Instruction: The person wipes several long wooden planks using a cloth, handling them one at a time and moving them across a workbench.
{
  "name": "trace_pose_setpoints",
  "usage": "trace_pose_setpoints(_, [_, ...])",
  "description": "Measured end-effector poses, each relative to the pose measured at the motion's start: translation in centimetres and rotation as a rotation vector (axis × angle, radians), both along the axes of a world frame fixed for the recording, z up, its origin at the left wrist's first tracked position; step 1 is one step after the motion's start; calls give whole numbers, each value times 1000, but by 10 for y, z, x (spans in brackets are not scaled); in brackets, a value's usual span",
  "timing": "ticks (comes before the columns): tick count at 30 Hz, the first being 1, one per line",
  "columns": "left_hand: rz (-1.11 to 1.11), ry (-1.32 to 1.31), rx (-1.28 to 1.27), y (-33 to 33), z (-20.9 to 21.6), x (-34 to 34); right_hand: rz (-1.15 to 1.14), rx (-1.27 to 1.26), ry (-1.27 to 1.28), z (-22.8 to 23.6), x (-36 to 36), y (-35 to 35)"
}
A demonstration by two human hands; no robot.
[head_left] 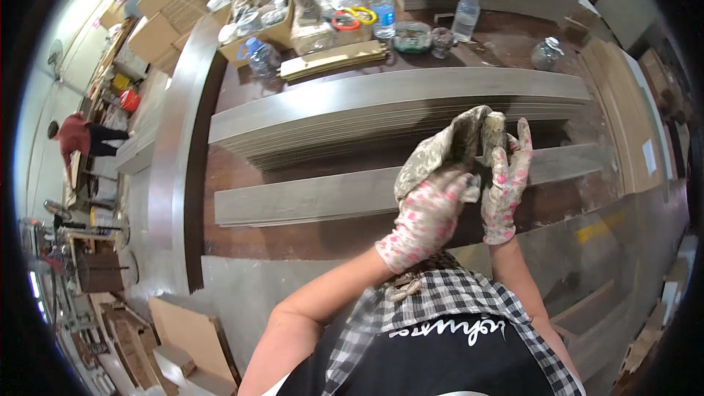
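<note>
My left hand [427, 214], in a white glove with pink spots, is closed on a stained grey-white rag [434, 158] above the worktable. The rag hangs up and forward from the fingers, with dark smears on its inner side. Close to its right, my right hand [504, 194] wears a matching glove and grips a narrow, stained block-like piece [494, 130]. One finger of that hand points up. What exactly the piece is cannot be made out. Beneath both hands lie a low stack of grey planks [308, 196] and, farther off, a taller plank stack [396, 88].
Across the brown table's back stand a carton of jars [273, 33], water bottles [382, 7], orange-and-yellow scissors [355, 18] and a clear bottle [467, 13]. Long boards [174, 169] flank the left side; panels [623, 117] stand right. A person [79, 139] works far left.
</note>
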State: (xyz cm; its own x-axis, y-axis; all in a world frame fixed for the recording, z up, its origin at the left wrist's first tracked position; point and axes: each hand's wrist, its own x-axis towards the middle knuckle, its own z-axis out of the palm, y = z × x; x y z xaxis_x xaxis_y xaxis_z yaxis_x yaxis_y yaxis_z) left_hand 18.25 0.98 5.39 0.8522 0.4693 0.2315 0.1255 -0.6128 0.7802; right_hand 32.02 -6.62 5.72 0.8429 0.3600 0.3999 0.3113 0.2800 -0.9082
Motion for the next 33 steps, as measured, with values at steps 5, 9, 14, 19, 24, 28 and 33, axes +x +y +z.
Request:
trace_pose_setpoints(5, [59, -507, -1247, 27, 49, -3, 85, 290, 166, 26, -21, 9])
trace_pose_setpoints(9, [37, -259, -52, 29, -10, 5, 61, -8, -248, 45, -62, 44])
trace_pose_setpoints(14, [131, -28, -289, 56, 57, -59, -139, -204, -241, 37, -35, 38])
trace_pose_setpoints(19, [366, 19, 247, 109, 11, -77, -143, -543, -949, 26, -74, 62])
trace_pose_setpoints(24, [266, 207, 389, 100, 22, -86, -528, -993, -783, 22, 36, -10])
trace_pose_setpoints(28, [230, 152, 465, 99, 14, -75, -786, -999, -724, 17, 148, -108])
trace_pose_setpoints(33, [224, 222, 507, 101, 14, -79, -446, -979, -868, 24, 84, -45])
